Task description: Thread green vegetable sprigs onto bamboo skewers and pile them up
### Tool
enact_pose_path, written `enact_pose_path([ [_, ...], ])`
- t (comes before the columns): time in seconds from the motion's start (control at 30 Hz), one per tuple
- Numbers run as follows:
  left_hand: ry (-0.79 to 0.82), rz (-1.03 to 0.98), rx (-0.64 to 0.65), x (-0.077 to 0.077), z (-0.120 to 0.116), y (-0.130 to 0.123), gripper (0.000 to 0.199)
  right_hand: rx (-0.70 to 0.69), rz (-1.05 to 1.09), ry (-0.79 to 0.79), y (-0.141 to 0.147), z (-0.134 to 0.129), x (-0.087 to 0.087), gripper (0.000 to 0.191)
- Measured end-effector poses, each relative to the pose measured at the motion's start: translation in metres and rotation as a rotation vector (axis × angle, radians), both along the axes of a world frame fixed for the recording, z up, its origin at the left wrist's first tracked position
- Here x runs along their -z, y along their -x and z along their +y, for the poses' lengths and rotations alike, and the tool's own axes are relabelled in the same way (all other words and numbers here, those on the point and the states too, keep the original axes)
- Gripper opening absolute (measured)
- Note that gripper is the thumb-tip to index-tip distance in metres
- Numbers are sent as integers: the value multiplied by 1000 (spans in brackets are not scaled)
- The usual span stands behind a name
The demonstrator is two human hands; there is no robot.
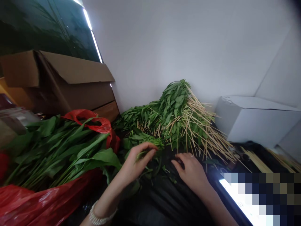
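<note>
My left hand [139, 161], with a beaded bracelet at the wrist, curls its thumb and fingers around a bit of green leafy stem [141, 154], mostly hidden in the palm. Just beyond it lies a loose bunch of leafy greens [150, 139]. To the right, my right hand [190, 169] is held low over the black plastic [164, 201], thumb and forefinger bent but apart, nothing visible between them. Past both hands rises a heap of leafy bundles [174, 100] on thin wooden skewers [202, 131], many sticks pointing right. Small leaf scraps lie between the hands.
At left, a red plastic bag [47, 201] overflows with long leafy stems [70, 150]. Behind it stands an open cardboard box [82, 97]. A white box [263, 122] stands back right, with loose skewers [256, 158] before it. A lit screen [242, 201] lies front right.
</note>
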State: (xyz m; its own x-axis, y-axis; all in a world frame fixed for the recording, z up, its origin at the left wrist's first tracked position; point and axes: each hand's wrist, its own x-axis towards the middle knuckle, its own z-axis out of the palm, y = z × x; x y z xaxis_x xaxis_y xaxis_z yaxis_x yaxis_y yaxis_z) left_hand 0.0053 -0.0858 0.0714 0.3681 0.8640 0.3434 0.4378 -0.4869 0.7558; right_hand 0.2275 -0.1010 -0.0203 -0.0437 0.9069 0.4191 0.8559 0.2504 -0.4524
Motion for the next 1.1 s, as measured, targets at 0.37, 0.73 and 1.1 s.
enact_pose_path([
  [0.37,35,394,-18,72,-17,-6,23,59,-430,104,3,4,24,22],
  [0.73,96,717,-41,92,-25,-48,21,45,-440,57,4,3,21,27],
  [1.1,158,453,-38,82,-61,14,22,-16,-463,71,-2,6,33,22],
])
